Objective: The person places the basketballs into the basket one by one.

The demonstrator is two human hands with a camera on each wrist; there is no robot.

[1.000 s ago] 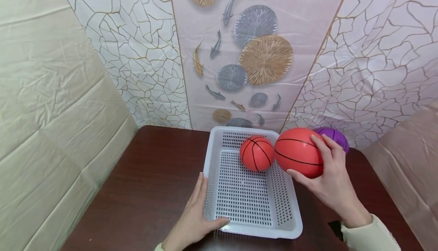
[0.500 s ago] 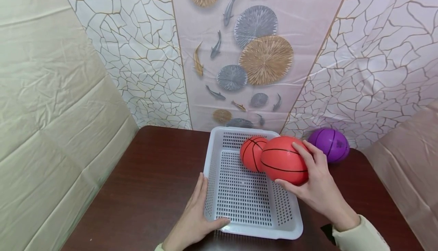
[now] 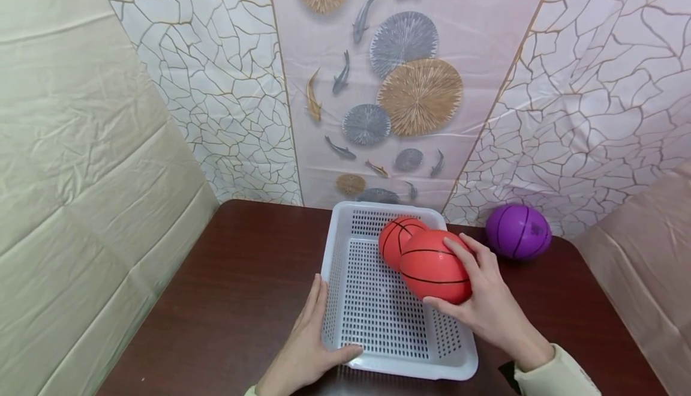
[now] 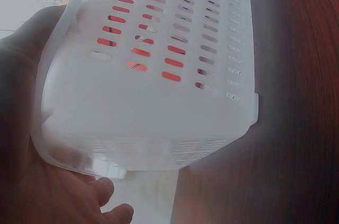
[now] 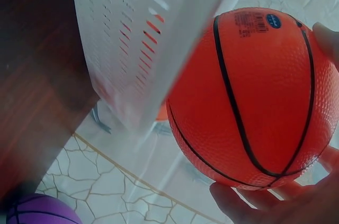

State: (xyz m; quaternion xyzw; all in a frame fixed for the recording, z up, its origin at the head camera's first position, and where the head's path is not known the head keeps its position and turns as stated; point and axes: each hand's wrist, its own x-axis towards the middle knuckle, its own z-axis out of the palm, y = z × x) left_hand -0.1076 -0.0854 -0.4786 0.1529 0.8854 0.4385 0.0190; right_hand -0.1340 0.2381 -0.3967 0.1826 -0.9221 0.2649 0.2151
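My right hand [image 3: 493, 303] grips a red toy basketball [image 3: 434, 267] with spread fingers and thumb, over the right side of a white perforated plastic basket [image 3: 337, 276]. In the right wrist view this basketball [image 5: 254, 97] is beside the basket rim [image 5: 198, 28], with fingers around its far side. Another red basketball [image 3: 393, 243] sits inside the basket toward the back, partly hidden by the held one. My left hand [image 3: 308, 342] rests at the basket's near left corner, fingers straight along the side and thumb over the front rim. The left wrist view shows the basket's wall [image 4: 137, 107] close up.
A purple basketball [image 3: 518, 231] lies at the back right of the dark brown table [image 3: 254, 270], near the patterned backdrop [image 3: 372, 168]. Cream cloth hangs along the left side [image 3: 81, 204] and a similar cloth along the right side [image 3: 637, 252].
My right hand has carried the red basketball left and nearer to me, from beside the basket to over it. The purple basketball has come fully into view. The left hand has stayed put.
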